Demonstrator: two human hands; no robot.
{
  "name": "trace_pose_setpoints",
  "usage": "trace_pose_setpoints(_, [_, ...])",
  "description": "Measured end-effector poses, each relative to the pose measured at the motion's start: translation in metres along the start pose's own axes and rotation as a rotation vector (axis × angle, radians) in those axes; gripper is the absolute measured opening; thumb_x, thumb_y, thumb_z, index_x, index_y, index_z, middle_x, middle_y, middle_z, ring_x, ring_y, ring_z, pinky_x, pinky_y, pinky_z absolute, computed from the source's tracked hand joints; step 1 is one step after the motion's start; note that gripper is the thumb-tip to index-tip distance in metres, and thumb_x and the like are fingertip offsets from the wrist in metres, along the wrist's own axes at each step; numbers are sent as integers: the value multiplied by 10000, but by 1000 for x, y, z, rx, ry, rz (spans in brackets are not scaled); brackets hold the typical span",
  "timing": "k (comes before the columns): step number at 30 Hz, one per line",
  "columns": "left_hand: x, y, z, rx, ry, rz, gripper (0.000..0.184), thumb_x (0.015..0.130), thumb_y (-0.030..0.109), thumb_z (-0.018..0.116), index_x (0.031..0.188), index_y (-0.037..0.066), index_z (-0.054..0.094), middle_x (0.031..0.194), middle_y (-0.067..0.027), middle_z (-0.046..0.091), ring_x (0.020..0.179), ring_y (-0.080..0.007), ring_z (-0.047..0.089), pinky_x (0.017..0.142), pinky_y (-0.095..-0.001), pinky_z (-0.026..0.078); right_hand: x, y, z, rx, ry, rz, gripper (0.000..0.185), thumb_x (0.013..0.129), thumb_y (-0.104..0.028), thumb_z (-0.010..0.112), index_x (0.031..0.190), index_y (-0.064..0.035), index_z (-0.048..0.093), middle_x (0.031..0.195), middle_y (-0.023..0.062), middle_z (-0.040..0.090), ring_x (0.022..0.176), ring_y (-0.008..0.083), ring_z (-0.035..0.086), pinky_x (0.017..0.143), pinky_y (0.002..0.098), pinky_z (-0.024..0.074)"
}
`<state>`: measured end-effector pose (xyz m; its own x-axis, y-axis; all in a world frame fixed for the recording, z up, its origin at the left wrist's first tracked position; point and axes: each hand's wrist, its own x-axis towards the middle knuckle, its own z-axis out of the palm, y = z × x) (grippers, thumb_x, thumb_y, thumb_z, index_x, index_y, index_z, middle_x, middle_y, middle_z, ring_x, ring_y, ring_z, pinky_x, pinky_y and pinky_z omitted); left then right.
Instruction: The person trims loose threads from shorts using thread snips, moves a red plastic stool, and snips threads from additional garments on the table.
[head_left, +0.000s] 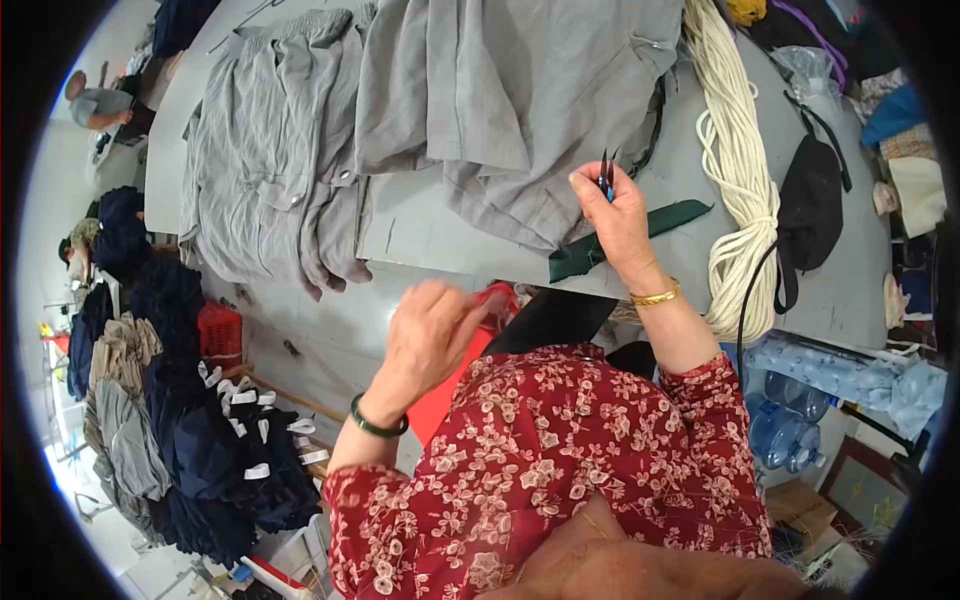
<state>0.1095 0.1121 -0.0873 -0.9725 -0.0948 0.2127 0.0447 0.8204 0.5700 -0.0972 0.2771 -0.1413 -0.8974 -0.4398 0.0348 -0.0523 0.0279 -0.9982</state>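
Observation:
My right hand (615, 205), with a gold bracelet at its wrist, is closed around small dark thread snips (606, 178), their points facing up. It is above the table's near edge, beside a dark green fabric strip (655, 225). My left hand (432, 335), with a green bangle, is in front of that edge; its fingers are smeared by motion, and I cannot make out whether they hold anything. Beyond the hands, grey garments (500, 110) lie on the table (410, 225), and another grey garment with a snap button (275, 160) hangs slightly over the edge at left.
A bundle of cream cord (735, 170) and a black pouch (812, 200) lie at the table's right. Dark clothes (195, 400) are piled at left, near a red basket (220, 332). Plastic bottles (785, 430) stand at lower right. A person (100, 105) is at far left.

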Motion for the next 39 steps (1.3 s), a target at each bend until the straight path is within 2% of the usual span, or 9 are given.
trace_pose_setpoints(7, [93,-10,43,124,374,29,192,748,94,698,898,36,593,868,-87,593,877,-297,554,756,-401,428,-15,-3,-4,-97,27,-63,200,885,-211,649,863,-20,593,671,-46,507,609,42,409,554,213,374])
trace_pose_setpoints(11, [120,-49,62,305,301,17,200,749,118,674,915,39,594,837,-116,578,819,-288,555,723,-411,424,-19,-8,-2,-219,-17,-68,213,878,-207,655,881,-4,592,685,-20,528,637,61,429,577,233,402])
trace_pose_setpoints(15, [110,-61,43,-336,360,-273,137,811,105,619,899,6,586,754,-150,610,696,-310,587,663,-378,462,-35,-19,-5,-348,-103,-153,270,811,-215,712,937,-12,585,775,29,594,658,126,525,601,273,453])
trace_pose_setpoints(23, [107,-57,39,-393,279,-331,160,834,143,612,896,-4,609,705,-125,622,634,-207,571,634,-317,465,-36,-11,25,-893,-352,-584,226,718,-118,680,905,-57,568,807,87,600,742,284,600,624,374,487])
trace_pose_setpoints(28, [108,-65,35,-507,215,-416,181,853,163,597,908,-8,612,716,-104,622,667,-175,560,656,-301,459,-68,-61,31,-414,-788,-411,197,689,-112,720,808,-58,573,748,90,605,747,294,616,633,376,485])
trace_pose_setpoints(32, [108,-64,34,-530,219,-406,189,860,166,590,913,-14,612,725,-93,624,674,-174,555,662,-300,458,-41,-47,29,-613,-320,-390,247,739,-174,721,885,-54,562,826,98,612,756,296,619,636,366,490])
trace_pose_setpoints(35, [104,-69,34,-581,203,-374,192,861,170,585,923,-10,617,734,-113,628,687,-180,576,663,-304,461,-30,-37,40,-757,-277,-449,250,764,-197,705,907,-53,560,833,101,602,748,305,613,637,371,490])
trace_pose_setpoints(38, [88,-72,29,-484,149,-290,193,859,183,592,899,-5,616,741,-159,627,683,-238,607,647,-330,466,-39,-26,40,-633,-622,-560,224,766,-187,704,865,-42,566,790,101,594,720,296,610,622,359,482])
trace_pose_setpoints(39, [80,-71,26,-437,145,-296,193,864,182,591,869,-10,604,698,-131,593,649,-197,556,613,-317,445,-47,-44,39,-378,-768,-347,191,763,-156,712,821,-35,575,746,99,597,685,273,608,606,348,467])
